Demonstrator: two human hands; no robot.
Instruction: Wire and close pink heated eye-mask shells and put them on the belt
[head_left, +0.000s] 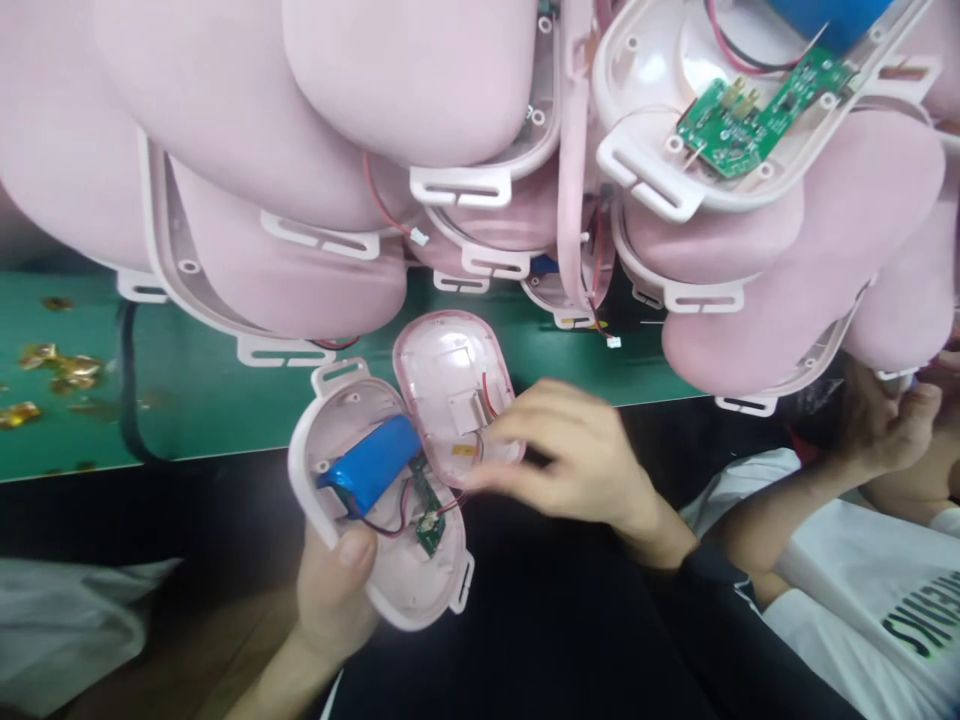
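Note:
My left hand [334, 590] grips a pink plastic shell half [405, 585] from below, thumb on its rim. Inside that half lie a blue cylindrical battery [371, 465] and a small green circuit board [429, 510] with red and black wires. A second pink shell half [450, 375] leans open against it, showing a white pad and a bit of yellow tape. My right hand [577, 455] reaches in from the right, fingertips pinching at the wires and tape where the two halves meet.
A large heap of pink shells [315, 150] fills the top, one open with a green board [757, 110]. Beneath is a green mat [195, 390] with gold tape scraps [56, 365]. Another person's arms and hands [885, 420] are at the right.

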